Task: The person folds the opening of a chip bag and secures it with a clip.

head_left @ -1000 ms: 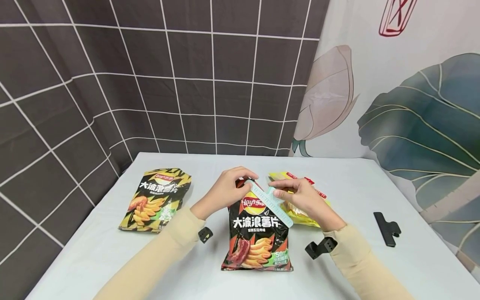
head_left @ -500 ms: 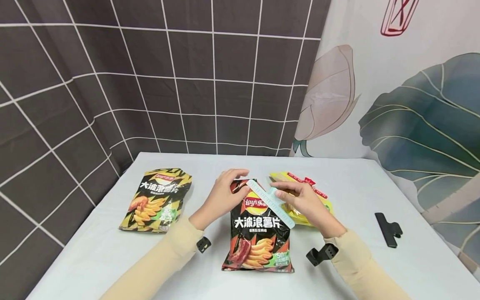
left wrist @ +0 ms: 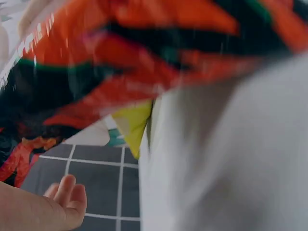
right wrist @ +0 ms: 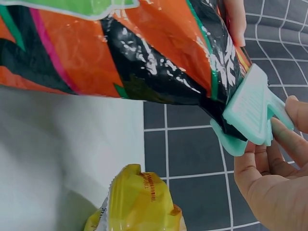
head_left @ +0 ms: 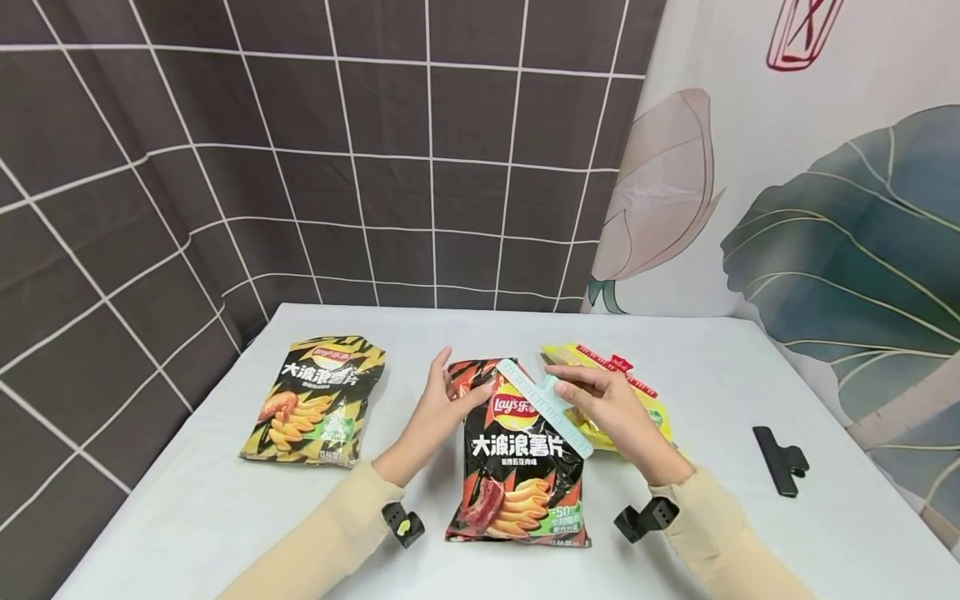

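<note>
A black and red chip bag [head_left: 517, 483] leans upright over the middle of the table. A mint-green bag clip [head_left: 546, 408] lies slantwise across its upper right corner, with the bag's corner between its two bars [right wrist: 248, 108]. My right hand [head_left: 611, 408] pinches the clip's handle between thumb and fingers. At the bag's upper left corner is my left hand [head_left: 442, 408], its thumb at the front face and its other fingers loosely raised behind the corner. In the left wrist view these fingers [left wrist: 67, 197] show apart from the bag.
A yellow and black chip bag [head_left: 315, 400] lies at the left. Behind my right hand lies a yellow bag [head_left: 600, 367] with a red clip [head_left: 621, 363] across its top. A black bag clip [head_left: 780, 461] rests on the white table [head_left: 720, 358] at the right.
My left hand has drawn back leftward from the clip's upper end, and the bag's upper left corner now shows spread out. My right hand keeps its hold on the clip.
</note>
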The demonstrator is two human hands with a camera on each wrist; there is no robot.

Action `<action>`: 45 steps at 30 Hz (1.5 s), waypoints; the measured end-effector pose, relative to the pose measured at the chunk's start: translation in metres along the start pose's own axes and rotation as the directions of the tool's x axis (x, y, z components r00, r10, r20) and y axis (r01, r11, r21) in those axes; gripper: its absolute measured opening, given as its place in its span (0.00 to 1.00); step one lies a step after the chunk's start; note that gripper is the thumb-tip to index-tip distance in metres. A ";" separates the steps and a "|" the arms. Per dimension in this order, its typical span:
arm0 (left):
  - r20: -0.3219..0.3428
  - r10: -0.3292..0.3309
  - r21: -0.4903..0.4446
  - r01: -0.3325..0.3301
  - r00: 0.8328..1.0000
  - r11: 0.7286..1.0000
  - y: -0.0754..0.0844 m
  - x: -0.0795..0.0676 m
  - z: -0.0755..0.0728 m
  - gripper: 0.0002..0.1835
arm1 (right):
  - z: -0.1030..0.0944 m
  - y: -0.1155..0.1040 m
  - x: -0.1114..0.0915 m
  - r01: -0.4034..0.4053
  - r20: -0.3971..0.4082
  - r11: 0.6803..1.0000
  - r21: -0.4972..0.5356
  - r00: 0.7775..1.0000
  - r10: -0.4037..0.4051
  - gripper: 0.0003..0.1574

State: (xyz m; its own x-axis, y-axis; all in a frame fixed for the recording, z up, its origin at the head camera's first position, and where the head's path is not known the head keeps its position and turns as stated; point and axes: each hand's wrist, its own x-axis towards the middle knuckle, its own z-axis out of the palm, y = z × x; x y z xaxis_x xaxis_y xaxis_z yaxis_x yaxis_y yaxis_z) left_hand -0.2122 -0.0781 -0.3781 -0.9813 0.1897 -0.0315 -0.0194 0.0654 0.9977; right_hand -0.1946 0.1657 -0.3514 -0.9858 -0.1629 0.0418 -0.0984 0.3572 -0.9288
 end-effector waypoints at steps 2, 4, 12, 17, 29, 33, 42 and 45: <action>0.029 -0.035 -0.058 0.037 0.999 0.998 -0.003 -0.002 0.001 0.49 | 0.000 0.001 0.000 -0.003 -0.004 1.000 0.005 1.000 0.003 0.26; 0.072 -0.048 -0.100 0.055 0.996 0.993 -0.006 -0.005 0.003 0.43 | 0.000 0.002 0.000 -0.019 -0.002 1.000 0.016 1.000 0.019 0.27; 0.168 -0.026 -0.140 0.050 0.985 0.989 -0.012 -0.017 0.008 0.34 | 0.000 0.003 -0.002 -0.108 0.013 0.994 0.021 0.994 0.108 0.33; 0.175 -0.019 -0.152 0.046 0.984 0.987 -0.013 -0.018 0.008 0.35 | -0.001 0.006 -0.006 -0.117 0.042 0.992 -0.043 0.992 0.118 0.33; 0.200 -0.003 -0.156 0.035 0.980 0.987 -0.017 -0.020 0.007 0.36 | -0.002 0.019 -0.026 -0.001 0.233 0.973 -0.232 0.971 0.057 0.31; 0.203 -0.003 -0.143 0.032 0.979 0.989 -0.018 -0.022 0.007 0.37 | -0.001 0.025 -0.031 0.045 0.314 0.980 -0.193 0.949 0.018 0.29; 0.286 -0.009 -0.096 0.038 0.958 0.995 -0.023 -0.027 0.007 0.39 | 0.010 0.036 -0.041 -0.047 0.386 0.999 0.004 0.922 0.042 0.29; 0.319 -0.009 -0.084 0.038 0.948 0.996 -0.024 -0.028 0.006 0.39 | 0.012 0.035 -0.041 -0.048 0.369 0.999 0.000 0.928 0.045 0.27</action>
State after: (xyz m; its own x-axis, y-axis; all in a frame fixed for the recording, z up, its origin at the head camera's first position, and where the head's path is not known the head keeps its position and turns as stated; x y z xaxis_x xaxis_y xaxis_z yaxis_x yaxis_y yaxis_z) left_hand -0.1831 -0.0786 -0.4019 -0.8687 0.4920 -0.0584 -0.0726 -0.0098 0.9973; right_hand -0.1560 0.1742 -0.3902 -0.8693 -0.4745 -0.1385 -0.0508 0.3645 -0.9298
